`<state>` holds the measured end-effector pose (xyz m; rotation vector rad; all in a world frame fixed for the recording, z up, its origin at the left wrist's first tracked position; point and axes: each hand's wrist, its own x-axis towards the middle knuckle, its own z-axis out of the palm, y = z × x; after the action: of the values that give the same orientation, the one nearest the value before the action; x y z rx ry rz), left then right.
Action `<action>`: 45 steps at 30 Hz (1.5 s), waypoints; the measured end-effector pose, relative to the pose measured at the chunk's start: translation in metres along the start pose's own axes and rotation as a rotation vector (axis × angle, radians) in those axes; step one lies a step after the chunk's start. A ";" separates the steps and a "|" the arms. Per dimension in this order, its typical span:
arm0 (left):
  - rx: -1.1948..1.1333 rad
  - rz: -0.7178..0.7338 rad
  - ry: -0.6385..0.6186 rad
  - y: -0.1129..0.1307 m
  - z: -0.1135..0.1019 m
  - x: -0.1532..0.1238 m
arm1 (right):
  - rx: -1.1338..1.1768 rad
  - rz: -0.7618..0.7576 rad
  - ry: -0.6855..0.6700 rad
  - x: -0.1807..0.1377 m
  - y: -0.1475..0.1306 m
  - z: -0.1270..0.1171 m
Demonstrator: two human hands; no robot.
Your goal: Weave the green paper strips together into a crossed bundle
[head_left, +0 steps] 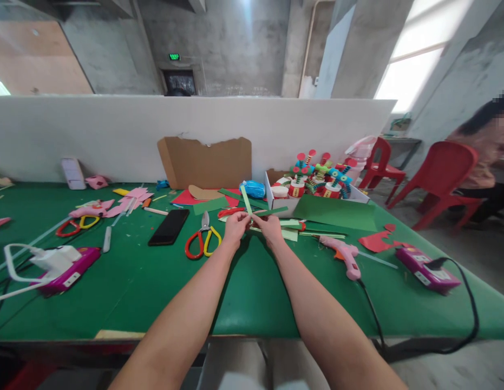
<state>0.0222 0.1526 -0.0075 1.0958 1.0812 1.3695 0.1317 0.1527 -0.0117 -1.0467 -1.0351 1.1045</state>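
Above the middle of the green table (252,314), my left hand (236,227) pinches a light green paper strip (246,199) that points up and away. Close beside it, my right hand (269,227) is closed on a darker green paper strip (276,212) reaching out to the right. The two strips meet at my fingertips, where the exact join is too small to make out. Scissors (203,238) with one red and one yellow handle lie left of my left hand. Light green paper pieces (290,234) lie under and beside my right hand.
A pink glue gun (345,253) and a purple power strip (428,269) lie on the right. To the left are a black phone (169,227) and another purple power strip (71,271). A box (286,205) of colourful paper figures stands behind; a person (485,146) sits far right.
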 end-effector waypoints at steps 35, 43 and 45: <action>-0.028 -0.053 -0.012 -0.010 -0.001 0.003 | -0.035 0.023 0.007 -0.001 0.003 0.000; -0.008 -0.056 -0.027 -0.007 -0.002 0.001 | -0.009 0.057 0.023 -0.002 0.003 0.000; -0.004 -0.057 -0.036 -0.007 -0.001 0.000 | -0.003 0.067 0.029 -0.003 0.002 0.000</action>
<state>0.0219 0.1532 -0.0143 1.0748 1.0757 1.3016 0.1307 0.1504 -0.0142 -1.1037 -0.9856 1.1387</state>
